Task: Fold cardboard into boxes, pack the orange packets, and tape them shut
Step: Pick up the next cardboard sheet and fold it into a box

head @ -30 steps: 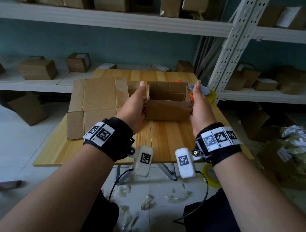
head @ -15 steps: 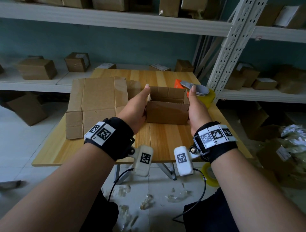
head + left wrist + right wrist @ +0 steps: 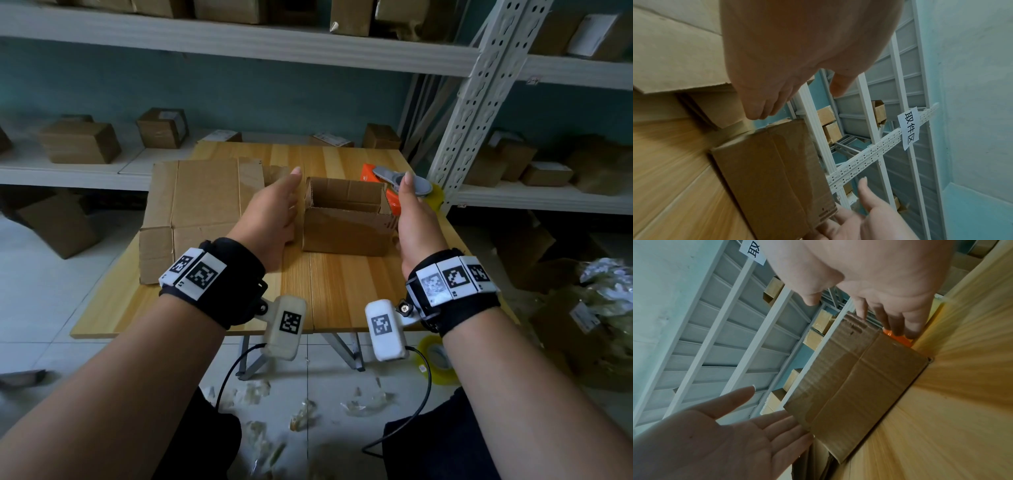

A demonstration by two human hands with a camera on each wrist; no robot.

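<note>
Both forearms reach forward over the wooden table (image 3: 342, 294), and the open-topped cardboard box (image 3: 346, 229) stands upright on it between the two hands. The left hand (image 3: 270, 219) is flat, fingers straight, palm facing the box's left wall just beside it, gripping nothing. The right hand (image 3: 416, 219) mirrors it at the right wall, fingers extended and loose; the orange packets (image 3: 392, 202) lie just behind its fingertips.

Dim, cool light; wrist views blurred, edges warped
</note>
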